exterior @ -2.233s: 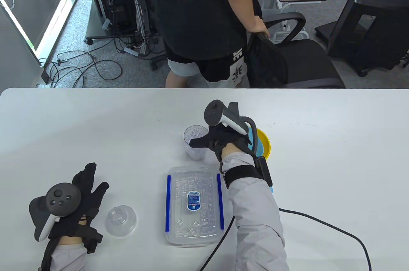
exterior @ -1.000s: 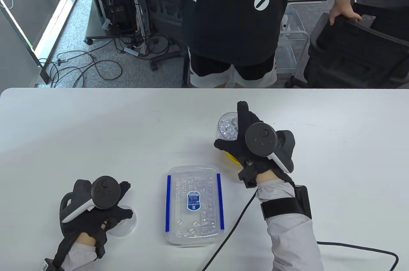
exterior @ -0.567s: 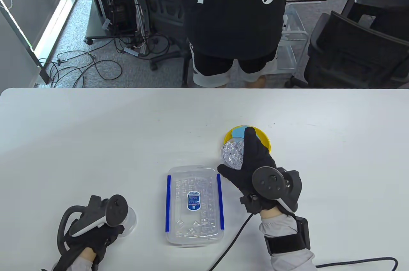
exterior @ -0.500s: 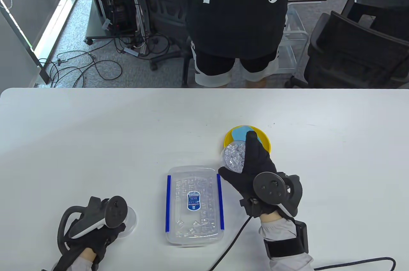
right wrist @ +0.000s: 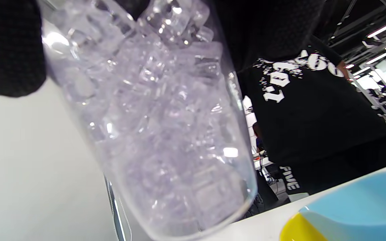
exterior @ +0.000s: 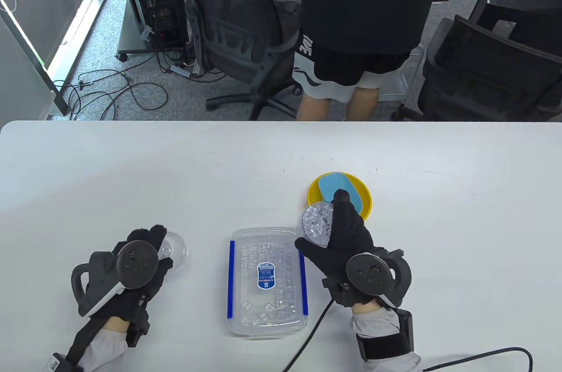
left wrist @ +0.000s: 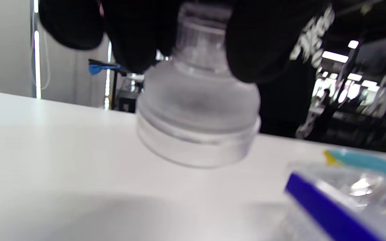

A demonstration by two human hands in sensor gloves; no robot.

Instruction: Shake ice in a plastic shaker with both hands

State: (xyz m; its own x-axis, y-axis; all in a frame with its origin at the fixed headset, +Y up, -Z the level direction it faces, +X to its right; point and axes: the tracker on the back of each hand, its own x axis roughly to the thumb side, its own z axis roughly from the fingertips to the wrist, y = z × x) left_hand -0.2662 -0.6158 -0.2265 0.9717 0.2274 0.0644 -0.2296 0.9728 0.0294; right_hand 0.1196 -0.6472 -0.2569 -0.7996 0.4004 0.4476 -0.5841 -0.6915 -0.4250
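The shaker cup (exterior: pixel 317 223) is full of ice cubes (right wrist: pixel 152 100) and is held above the desk (exterior: pixel 131 170) by the right hand (exterior: pixel 347 249). The fingers (exterior: pixel 341 205) of this hand are curled around its side and the thumb is on the other side. Its open mouth faces up and it has no lid on it. In the right wrist view the cup is tilted and lifted, with its bottom clear of the desk.

The shaker lid (left wrist: pixel 198 120), a clear dome, is in the left hand (exterior: pixel 131 275). The fingers (left wrist: pixel 263 43) pinch its narrow top from above. In the left wrist view it is blurred and looks tilted, and I cannot tell if its low edge touches the desk. In the table view most of the lid is hidden under the hand.

Between the two hands lies a closed clear box (exterior: pixel 267 280) with blue clips, and more ice is inside it. Just behind the cup stands a yellow plate (exterior: pixel 366 196) with a blue piece (exterior: pixel 333 185) in it; the hand covers a part of it. The far half of the desk and its right side are free. A black cable (exterior: pixel 483 356) runs along the near edge at the right. Behind the desk a person (exterior: pixel 369 16) stands beside office chairs (exterior: pixel 237 34), cut off by the top edge.
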